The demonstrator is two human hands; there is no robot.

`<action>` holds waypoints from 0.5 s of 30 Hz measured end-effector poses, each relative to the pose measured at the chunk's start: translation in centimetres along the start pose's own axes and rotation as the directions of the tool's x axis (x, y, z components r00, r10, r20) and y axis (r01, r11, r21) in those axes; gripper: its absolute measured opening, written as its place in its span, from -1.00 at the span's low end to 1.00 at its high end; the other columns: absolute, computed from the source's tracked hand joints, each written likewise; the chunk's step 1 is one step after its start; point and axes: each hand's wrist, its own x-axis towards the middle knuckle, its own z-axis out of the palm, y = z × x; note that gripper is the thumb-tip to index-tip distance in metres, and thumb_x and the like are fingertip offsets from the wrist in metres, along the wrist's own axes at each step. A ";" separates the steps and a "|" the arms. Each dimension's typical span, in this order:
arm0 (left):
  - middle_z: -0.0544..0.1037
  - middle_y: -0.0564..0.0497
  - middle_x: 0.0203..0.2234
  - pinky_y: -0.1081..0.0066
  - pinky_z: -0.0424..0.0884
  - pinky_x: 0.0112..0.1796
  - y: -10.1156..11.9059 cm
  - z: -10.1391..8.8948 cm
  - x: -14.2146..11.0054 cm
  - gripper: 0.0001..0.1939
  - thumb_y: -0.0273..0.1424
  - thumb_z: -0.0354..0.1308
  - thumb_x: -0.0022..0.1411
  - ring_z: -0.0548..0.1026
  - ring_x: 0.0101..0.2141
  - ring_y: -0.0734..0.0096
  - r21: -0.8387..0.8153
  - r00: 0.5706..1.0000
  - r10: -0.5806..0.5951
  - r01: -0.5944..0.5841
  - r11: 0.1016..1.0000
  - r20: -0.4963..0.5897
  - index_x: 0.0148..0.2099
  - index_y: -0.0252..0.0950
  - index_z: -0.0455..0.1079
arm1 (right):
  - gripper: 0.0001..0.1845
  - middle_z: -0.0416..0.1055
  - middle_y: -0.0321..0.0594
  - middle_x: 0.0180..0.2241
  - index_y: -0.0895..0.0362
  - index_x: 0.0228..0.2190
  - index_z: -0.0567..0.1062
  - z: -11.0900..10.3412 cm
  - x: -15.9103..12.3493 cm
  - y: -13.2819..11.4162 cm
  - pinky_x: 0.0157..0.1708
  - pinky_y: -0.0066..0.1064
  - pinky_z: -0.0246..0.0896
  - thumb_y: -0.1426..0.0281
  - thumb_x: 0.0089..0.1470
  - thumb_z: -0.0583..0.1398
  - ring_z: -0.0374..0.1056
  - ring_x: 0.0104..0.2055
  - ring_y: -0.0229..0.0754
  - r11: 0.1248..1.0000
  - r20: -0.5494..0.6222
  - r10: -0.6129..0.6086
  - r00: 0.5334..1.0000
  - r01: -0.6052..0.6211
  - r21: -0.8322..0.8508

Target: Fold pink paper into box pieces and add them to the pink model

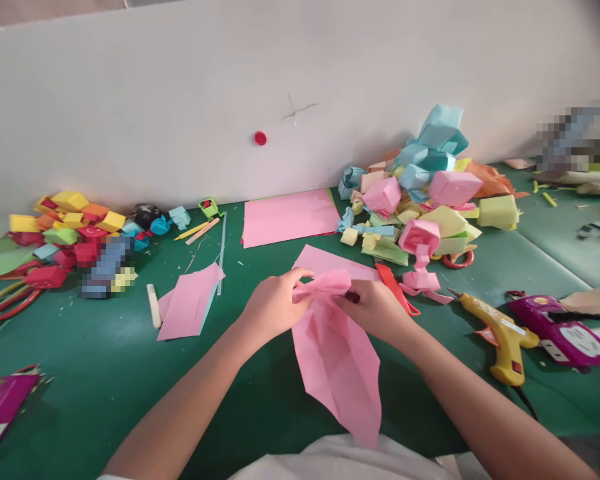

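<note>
A creased sheet of pink paper hangs between my hands, its upper part gathered and folded, its lower end drooping toward my lap. My left hand pinches the bunched fold from the left. On the other side, my right hand grips the same fold with bent fingers; its fingertips are partly hidden. Behind the hands another pink sheet lies on the green table. A red folded paper strip rests just beyond my right hand. Further back is a flat stack of pink paper.
Folded paper boxes in several colours are heaped at the back right. A yellow glue gun lies right, beside a purple device. Cut pink sheets lie left, near another colourful paper pile. A white board stands behind.
</note>
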 end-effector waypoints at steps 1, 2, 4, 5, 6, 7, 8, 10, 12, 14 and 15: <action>0.63 0.07 -0.36 0.43 0.25 -0.45 -0.2 -0.2 0.1 -0.76 -0.30 0.17 0.24 0.51 -0.44 0.33 0.030 1.000 -0.020 0.020 0.999 0.012 -0.05 -0.13 0.51 | -0.74 0.36 -0.30 -0.62 0.08 -0.58 0.42 -0.1 0.1 0.0 -0.61 -0.40 -0.07 0.27 0.09 0.14 0.19 -0.60 -0.25 1.000 -0.023 0.018 1.000 -0.018 -0.016; 0.60 0.08 -0.42 0.43 0.21 -0.47 -0.4 -0.4 0.2 -0.84 -0.27 0.17 0.23 0.49 -0.46 0.34 0.050 0.999 -0.040 0.038 0.998 0.037 -0.17 -0.16 0.52 | -0.74 0.35 -0.30 -0.62 0.08 -0.60 0.40 -0.3 0.2 0.1 -0.62 -0.40 -0.07 0.29 0.08 0.15 0.19 -0.60 -0.25 0.999 -0.044 0.033 0.998 -0.034 -0.026; 0.52 0.10 -0.52 0.43 0.16 -0.49 -0.7 -0.7 0.3 -0.82 -0.25 0.17 0.24 0.44 -0.49 0.37 0.067 0.994 -0.062 0.056 0.996 0.093 -0.37 -0.20 0.45 | -0.74 0.34 -0.30 -0.63 0.08 -0.62 0.34 -0.5 0.4 0.3 -0.62 -0.40 -0.09 0.31 0.06 0.15 0.17 -0.61 -0.26 0.997 -0.074 0.057 0.996 -0.061 -0.042; 0.48 0.11 -0.55 0.43 0.13 -0.49 -0.8 -0.7 0.3 -0.78 -0.25 0.16 0.25 0.41 -0.50 0.39 0.072 0.992 -0.057 0.049 0.996 0.111 -0.43 -0.22 0.41 | -0.73 0.33 -0.30 -0.64 0.07 -0.64 0.32 -0.5 0.5 0.4 -0.62 -0.39 -0.10 0.32 0.05 0.15 0.16 -0.62 -0.26 0.996 -0.082 0.066 0.994 -0.070 -0.052; 0.45 0.12 -0.57 0.43 0.11 -0.49 -0.8 -0.6 0.2 -0.75 -0.27 0.14 0.26 0.38 -0.52 0.41 0.080 0.993 -0.039 0.030 0.996 0.110 -0.46 -0.23 0.38 | -0.72 0.32 -0.30 -0.64 0.07 -0.65 0.29 -0.5 0.6 0.5 -0.62 -0.39 -0.11 0.32 0.05 0.15 0.15 -0.62 -0.26 0.995 -0.084 0.073 0.994 -0.079 -0.061; 0.43 0.12 -0.58 0.42 0.10 -0.49 -0.7 -0.3 0.2 -0.74 -0.29 0.12 0.27 0.37 -0.52 0.43 0.097 0.996 -0.009 0.001 0.995 0.087 -0.46 -0.23 0.37 | -0.71 0.32 -0.30 -0.64 0.07 -0.65 0.27 -0.4 0.7 0.6 -0.63 -0.39 -0.12 0.32 0.05 0.15 0.14 -0.62 -0.26 0.994 -0.080 0.078 0.994 -0.084 -0.070; 0.42 0.11 -0.56 0.42 0.10 -0.49 -0.7 0.0 0.1 -0.74 -0.32 0.10 0.29 0.36 -0.51 0.43 0.125 0.999 0.028 -0.034 0.992 0.046 -0.46 -0.24 0.37 | -0.70 0.32 -0.30 -0.64 0.07 -0.65 0.26 -0.3 0.7 0.6 -0.63 -0.38 -0.13 0.33 0.04 0.16 0.14 -0.63 -0.27 0.993 -0.072 0.081 0.994 -0.087 -0.079; 0.48 0.08 -0.48 0.41 0.13 -0.48 -0.4 0.9 0.0 -0.76 -0.36 0.05 0.34 0.39 -0.47 0.43 0.188 0.993 0.109 -0.098 0.977 -0.049 -0.40 -0.24 0.41 | -0.70 0.32 -0.30 -0.64 0.07 -0.65 0.25 -0.2 0.7 0.6 -0.62 -0.38 -0.14 0.33 0.05 0.16 0.13 -0.63 -0.27 0.991 -0.052 0.086 0.995 -0.091 -0.094; 0.55 0.04 -0.35 0.42 0.20 -0.43 -0.3 1.7 -0.1 -0.78 -0.40 0.02 0.37 0.45 -0.38 0.40 0.232 0.977 0.177 -0.146 0.962 -0.118 -0.29 -0.24 0.46 | -0.71 0.34 -0.30 -0.62 0.07 -0.63 0.25 -0.1 0.7 0.6 -0.61 -0.38 -0.13 0.32 0.07 0.16 0.16 -0.61 -0.26 0.990 -0.038 0.089 0.995 -0.093 -0.106; 0.58 0.03 -0.28 0.41 0.27 -0.38 -0.4 2.5 -0.1 -0.81 -0.43 0.04 0.37 0.49 -0.32 0.37 0.265 0.964 0.228 -0.186 0.946 -0.138 -0.24 -0.24 0.49 | -0.75 0.38 -0.29 -0.58 0.07 -0.59 0.28 -0.1 0.7 0.5 -0.59 -0.39 -0.12 0.33 0.08 0.16 0.21 -0.57 -0.24 0.990 -0.026 0.088 0.996 -0.090 -0.112; 0.59 0.02 -0.27 0.40 0.30 -0.35 -0.5 2.8 0.0 -0.82 -0.44 0.06 0.36 0.49 -0.31 0.36 0.282 0.959 0.250 -0.204 0.937 -0.136 -0.23 -0.23 0.50 | -0.77 0.39 -0.30 -0.57 0.07 -0.57 0.29 -0.1 0.7 0.4 -0.58 -0.39 -0.11 0.33 0.08 0.16 0.23 -0.55 -0.24 0.990 -0.019 0.085 0.996 -0.087 -0.113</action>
